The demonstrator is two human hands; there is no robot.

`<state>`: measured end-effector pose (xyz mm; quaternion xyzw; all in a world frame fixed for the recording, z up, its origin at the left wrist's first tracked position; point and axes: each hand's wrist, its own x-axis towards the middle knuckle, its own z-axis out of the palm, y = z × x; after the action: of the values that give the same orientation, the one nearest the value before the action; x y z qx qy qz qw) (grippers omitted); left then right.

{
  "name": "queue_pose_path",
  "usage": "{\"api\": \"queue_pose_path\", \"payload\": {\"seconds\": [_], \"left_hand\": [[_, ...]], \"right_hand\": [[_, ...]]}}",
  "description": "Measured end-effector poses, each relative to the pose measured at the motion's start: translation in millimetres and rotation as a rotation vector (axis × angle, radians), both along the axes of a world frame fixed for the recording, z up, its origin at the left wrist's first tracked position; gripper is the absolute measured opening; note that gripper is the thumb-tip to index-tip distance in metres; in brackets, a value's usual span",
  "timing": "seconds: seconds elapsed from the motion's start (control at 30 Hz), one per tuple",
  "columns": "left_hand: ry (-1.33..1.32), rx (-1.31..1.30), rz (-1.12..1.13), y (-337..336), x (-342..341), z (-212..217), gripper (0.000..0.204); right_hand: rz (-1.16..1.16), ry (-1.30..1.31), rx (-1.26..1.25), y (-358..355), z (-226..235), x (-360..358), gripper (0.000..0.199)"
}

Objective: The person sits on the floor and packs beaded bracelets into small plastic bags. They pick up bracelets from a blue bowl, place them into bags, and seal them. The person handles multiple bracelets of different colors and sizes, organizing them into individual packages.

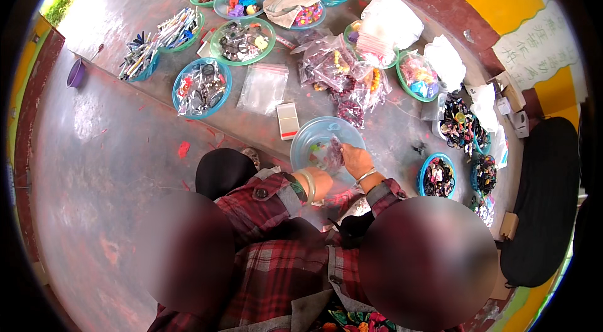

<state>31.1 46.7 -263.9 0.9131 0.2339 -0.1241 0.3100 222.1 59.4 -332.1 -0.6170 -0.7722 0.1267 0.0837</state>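
a person's right hand pinches a small plastic bag between closed fingers, inside the right edge of a clear bowl; the left hand is at the near edge, its grip impossible to tell.

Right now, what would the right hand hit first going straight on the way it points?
Past the plastic bag the right hand holds, probably the clear plastic bowl, at its far inner wall; depth is hard to judge.
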Motion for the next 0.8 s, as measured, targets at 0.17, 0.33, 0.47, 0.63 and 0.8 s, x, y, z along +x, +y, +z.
{"api": "queue_pose_path", "payload": {"seconds": [0.17,0.33,0.47,0.63,0.8], "left_hand": [[-0.004,0.012,-0.033,-2.2,3.9,-17.3,0.035],[-0.091,0.017,-0.001,-2.8,2.5,-31.8,0.028],[-0.095,0.053,0.007,-1.8,1.5,-36.2,0.015],[0.019,0.018,-0.017,1.5,5.1,-3.6,0.015],[0.005,0.019,-0.019,2.3,2.3,-6.3,0.016]], "right_hand": [[0.055,0.133,0.201,-1.4,31.8,-9.2,0.01],[0.068,0.231,0.24,-2.3,51.0,-11.6,0.005],[0.11,0.406,0.301,-6.3,56.7,-12.6,0.002],[0.044,0.393,0.289,6.2,58.5,2.7,0.005],[0.071,0.427,0.281,6.7,79.8,-4.2,0.009]]}}
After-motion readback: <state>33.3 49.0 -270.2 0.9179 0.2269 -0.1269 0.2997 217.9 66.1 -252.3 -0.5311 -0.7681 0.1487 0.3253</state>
